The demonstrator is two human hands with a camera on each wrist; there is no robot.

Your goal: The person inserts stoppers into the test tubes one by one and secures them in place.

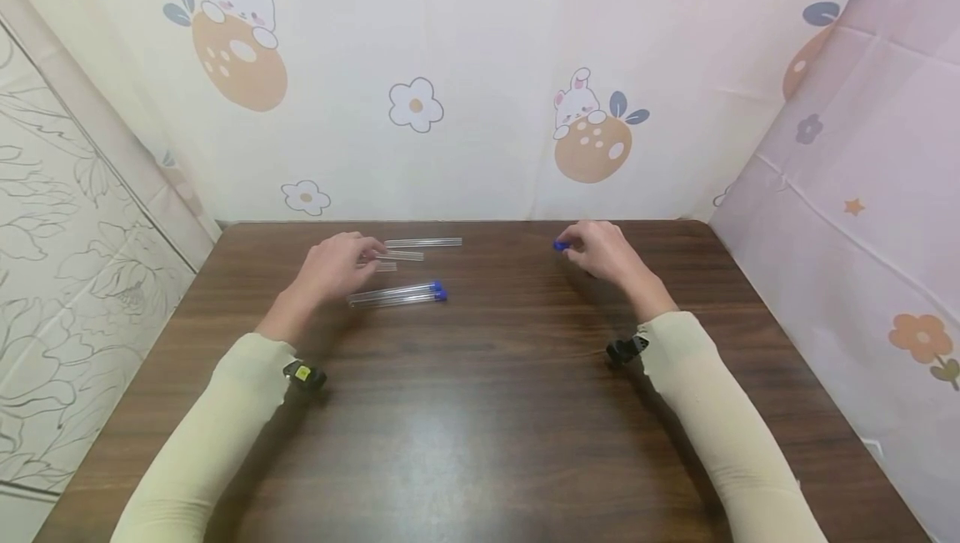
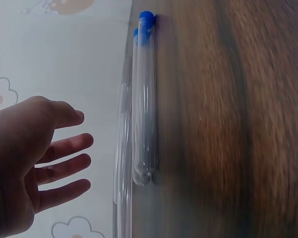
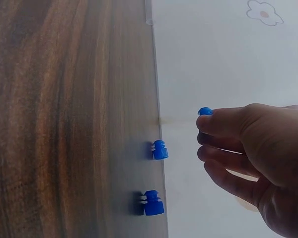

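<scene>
My left hand point(image 1: 333, 266) hovers at the ends of several clear uncapped test tubes point(image 1: 435, 242) lying at the back left of the table. In the left wrist view, its fingers point(image 2: 69, 166) are spread and hold nothing. Just nearer to me lie two test tubes with blue stoppers point(image 1: 441, 295), side by side, stoppered ends to the right. Over at the back right, my right hand point(image 1: 600, 253) pinches a small blue stopper point(image 3: 205, 111) between thumb and fingers. Two more blue stoppers, one point(image 3: 160, 149) above the other point(image 3: 153, 203) in the right wrist view, rest on the table.
The brown wood-grain table point(image 1: 487, 409) ends at a pale curtain point(image 1: 487, 159) printed with rabbits and flowers. Another printed curtain point(image 1: 862, 259) hangs along the right side, and a floral panel point(image 1: 60, 276) stands at the left.
</scene>
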